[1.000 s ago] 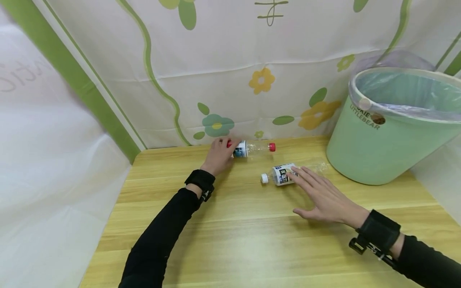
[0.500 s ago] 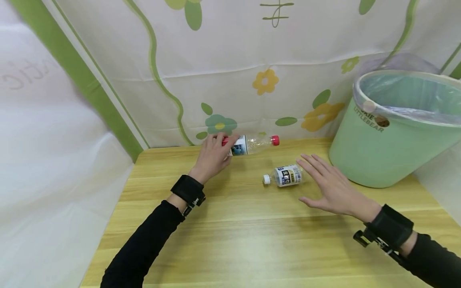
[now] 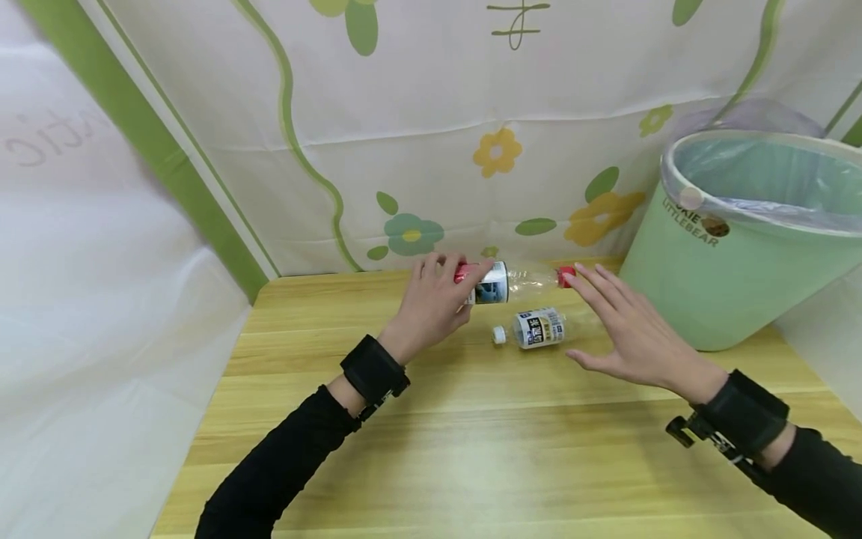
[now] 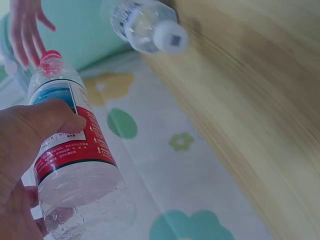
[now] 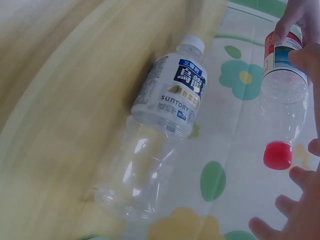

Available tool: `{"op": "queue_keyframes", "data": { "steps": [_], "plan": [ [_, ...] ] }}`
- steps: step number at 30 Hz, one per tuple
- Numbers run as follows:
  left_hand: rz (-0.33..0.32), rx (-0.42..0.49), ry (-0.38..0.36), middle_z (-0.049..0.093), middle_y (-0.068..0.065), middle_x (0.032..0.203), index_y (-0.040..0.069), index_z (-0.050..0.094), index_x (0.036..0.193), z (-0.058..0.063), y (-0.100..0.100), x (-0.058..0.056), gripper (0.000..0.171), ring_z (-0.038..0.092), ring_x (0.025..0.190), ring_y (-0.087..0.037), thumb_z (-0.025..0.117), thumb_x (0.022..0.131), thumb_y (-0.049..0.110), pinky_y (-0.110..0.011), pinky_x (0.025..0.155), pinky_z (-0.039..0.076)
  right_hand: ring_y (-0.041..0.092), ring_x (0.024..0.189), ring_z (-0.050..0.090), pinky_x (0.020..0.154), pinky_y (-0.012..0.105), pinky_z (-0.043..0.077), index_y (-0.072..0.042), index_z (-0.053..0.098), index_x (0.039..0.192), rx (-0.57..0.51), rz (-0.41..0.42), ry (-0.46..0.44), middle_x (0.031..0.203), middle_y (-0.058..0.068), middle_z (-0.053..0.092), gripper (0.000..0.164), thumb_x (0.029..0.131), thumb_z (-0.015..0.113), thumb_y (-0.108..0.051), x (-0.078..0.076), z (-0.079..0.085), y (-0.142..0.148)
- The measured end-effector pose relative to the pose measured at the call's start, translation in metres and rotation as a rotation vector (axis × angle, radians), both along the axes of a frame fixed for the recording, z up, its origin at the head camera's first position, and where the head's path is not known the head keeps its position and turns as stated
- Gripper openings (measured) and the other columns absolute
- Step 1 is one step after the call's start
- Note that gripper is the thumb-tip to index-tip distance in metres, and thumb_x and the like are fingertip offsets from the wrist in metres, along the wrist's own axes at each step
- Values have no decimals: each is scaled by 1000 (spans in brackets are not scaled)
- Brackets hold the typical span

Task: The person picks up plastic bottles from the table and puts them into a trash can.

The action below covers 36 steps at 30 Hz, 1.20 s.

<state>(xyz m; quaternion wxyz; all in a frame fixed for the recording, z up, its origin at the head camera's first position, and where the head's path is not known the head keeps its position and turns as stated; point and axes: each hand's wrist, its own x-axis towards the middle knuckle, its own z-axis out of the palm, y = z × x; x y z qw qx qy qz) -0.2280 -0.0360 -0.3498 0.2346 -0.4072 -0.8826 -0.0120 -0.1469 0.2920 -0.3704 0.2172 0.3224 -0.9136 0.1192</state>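
Observation:
My left hand (image 3: 431, 308) grips a clear plastic bottle with a red cap and a red, white and blue label (image 3: 492, 283) around its labelled part. In the left wrist view the thumb presses across the label of this red-capped bottle (image 4: 95, 135). My right hand (image 3: 636, 335) has its fingers spread, fingertips close to the red cap; whether they touch it I cannot tell. Below it, a second clear bottle with a white cap and white label (image 3: 541, 328) lies on its side on the table. The right wrist view shows this white-capped bottle (image 5: 170, 92) whole.
A pale green bin (image 3: 734, 277) lined with a clear bag stands at the table's right back. Behind the wooden table (image 3: 438, 449) hangs a white curtain (image 3: 404, 135) with flower prints. Another white sheet (image 3: 101, 314) hangs on the left.
My left hand has moved the red-capped bottle to the right, towards the right hand. My right hand has drawn off the white-capped bottle, shifting right and slightly up.

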Motion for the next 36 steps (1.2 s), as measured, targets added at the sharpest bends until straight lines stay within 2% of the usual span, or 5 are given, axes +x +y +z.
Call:
{"op": "queue_keyframes", "data": {
  "steps": [7,13,24,30,36],
  "plan": [
    [-44,-3,52,52,-17,129,25,46,153,-1,13,17,70,49,109,-38,73,89,32,-46,84,44,43,147,22,107,68,31,-4,30,160,-10,14,53,161,22,28,104,88,52,-76,-1,5,-1],
    [-86,-21,81,53,-16,125,27,48,152,-4,27,32,71,49,106,-36,77,88,36,-45,84,46,43,146,27,109,65,30,-3,34,158,-10,42,102,160,21,32,102,89,52,-75,0,7,-6],
    [-150,-27,138,55,-14,124,28,46,154,-4,51,55,69,50,103,-33,72,90,38,-44,82,46,45,139,37,96,68,38,-3,41,154,14,77,99,156,20,39,97,87,56,-72,3,1,-13],
    [-174,-33,124,53,-14,125,28,43,156,-4,54,63,73,48,104,-32,71,90,42,-43,83,43,38,115,57,81,57,49,0,56,138,-15,110,97,133,18,58,76,80,73,-45,5,-2,-12],
    [-179,-35,111,52,-12,125,28,42,158,-2,55,67,74,47,104,-32,71,91,42,-41,84,42,32,101,61,71,47,53,1,58,131,-43,136,65,119,15,62,66,74,78,-26,8,-2,-13]
  ]
}}
